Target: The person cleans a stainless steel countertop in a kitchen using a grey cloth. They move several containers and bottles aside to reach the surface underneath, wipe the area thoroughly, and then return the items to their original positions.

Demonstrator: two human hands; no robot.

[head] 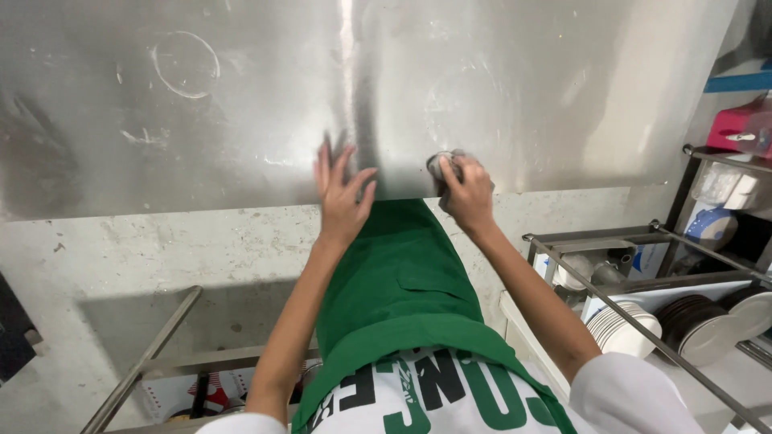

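Right hand [468, 191] clenched on grey scrubbing pad [445, 165], pressing it at near edge of steel worktop [201, 104]. Left hand [342, 197] flat, fingers spread, beside it. Green apron [394, 289] below. Right: wire rack [643, 265], stacked white plates [619, 325], dark plates partly hidden. Pink box [740, 128] cut off far right.

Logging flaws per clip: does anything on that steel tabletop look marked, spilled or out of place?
Yes. The steel tabletop carries a pale ring mark at its far left and whitish smears nearby. The right hand holds a grey pad on it; the left hand lies flat.
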